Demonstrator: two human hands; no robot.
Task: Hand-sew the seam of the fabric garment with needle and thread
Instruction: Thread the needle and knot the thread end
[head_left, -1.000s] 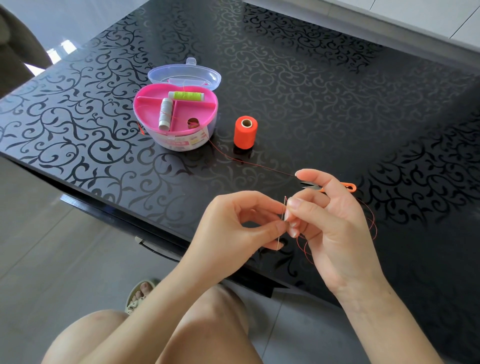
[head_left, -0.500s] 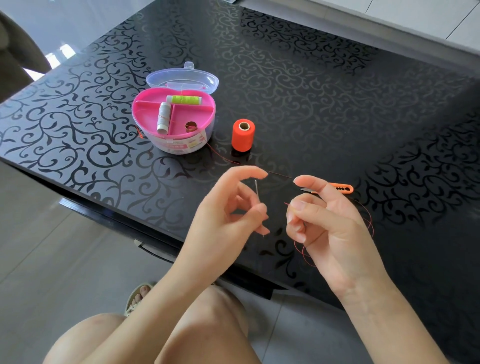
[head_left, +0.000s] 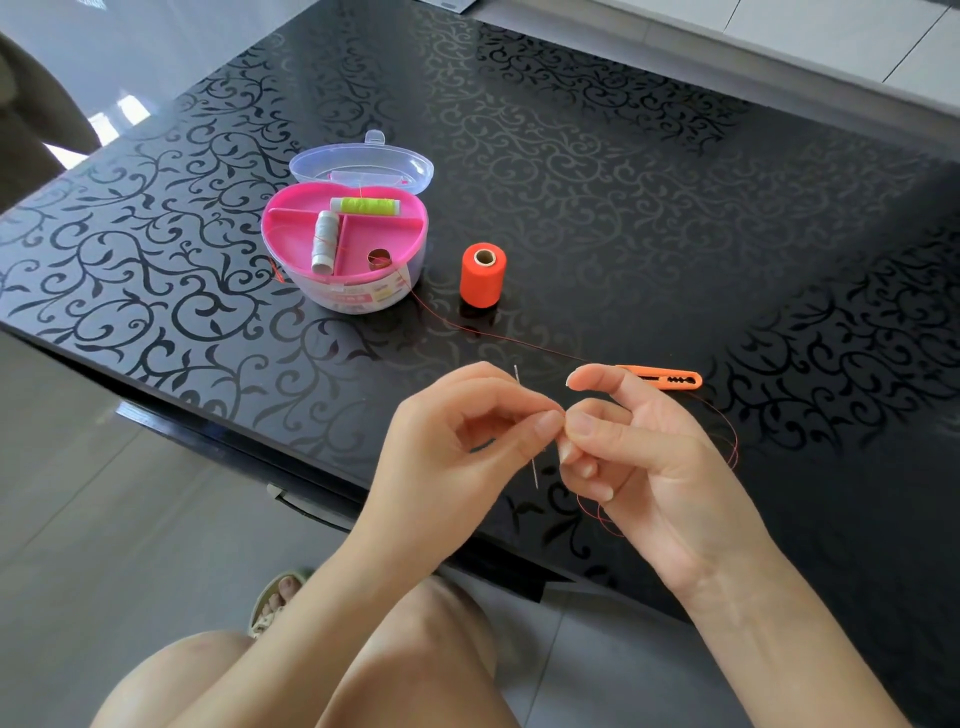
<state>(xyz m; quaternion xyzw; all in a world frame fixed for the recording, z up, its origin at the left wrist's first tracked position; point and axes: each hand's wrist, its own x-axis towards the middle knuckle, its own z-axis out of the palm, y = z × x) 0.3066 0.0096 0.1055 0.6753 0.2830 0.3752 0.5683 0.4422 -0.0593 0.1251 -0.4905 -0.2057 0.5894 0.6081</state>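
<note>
My left hand pinches a thin steel needle between thumb and forefinger; the needle stands nearly upright, its ends showing above and below the fingers. My right hand pinches the orange thread right beside the needle, fingertips touching those of the left hand. Loops of thread hang below and behind the right hand. A strand runs back across the table toward the orange spool. No fabric garment is in view.
A pink sewing box with its clear lid open holds a white spool, a green spool and a thimble. An orange thread snipper lies behind my right hand. The black patterned table ends just under my hands; my knees are below.
My hands, apart half a second ago, have come back together. The left hand with the needle moved right and down to meet the right fingertips.
</note>
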